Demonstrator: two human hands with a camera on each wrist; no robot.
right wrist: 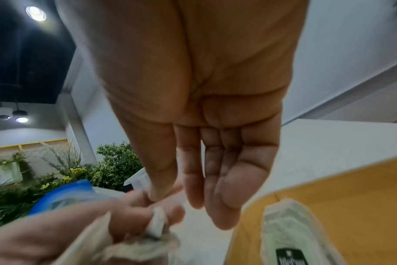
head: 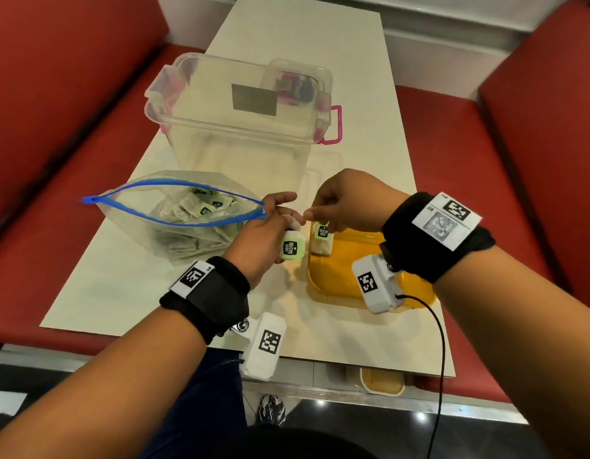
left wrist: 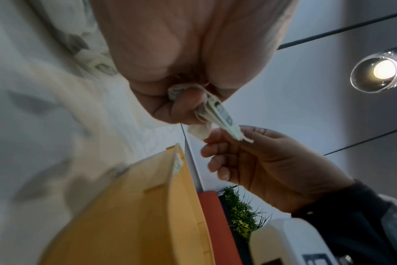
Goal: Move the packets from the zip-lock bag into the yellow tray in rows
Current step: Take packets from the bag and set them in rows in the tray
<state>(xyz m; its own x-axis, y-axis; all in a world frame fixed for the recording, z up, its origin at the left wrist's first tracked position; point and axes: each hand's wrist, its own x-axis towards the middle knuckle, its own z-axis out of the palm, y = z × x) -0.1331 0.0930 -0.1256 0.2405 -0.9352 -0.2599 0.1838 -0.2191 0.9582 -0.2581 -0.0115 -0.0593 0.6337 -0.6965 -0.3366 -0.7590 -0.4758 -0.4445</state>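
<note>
Several packets (head: 291,248) sit bunched in curled left hand (head: 257,236) fingers at 3 o'clock of the zip-lock bag (head: 174,226), evidently for single handover. Right hand (head: 350,203) thumb and forefinger touch them; grip unconfirmed. Lone packet (head: 321,240) occupies the 11 o'clock corner of the yellow tray (head: 333,279).

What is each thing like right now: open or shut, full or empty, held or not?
zip-lock bag: open, many packets inside.
yellow tray: nearly empty, one packet leaning in its far corner.
left hand: grips a bunch of packets.
right hand: fingertips at that bunch; whether it grips, cannot tell.
clear box: lid on top; latched or not, cannot tell.
</note>
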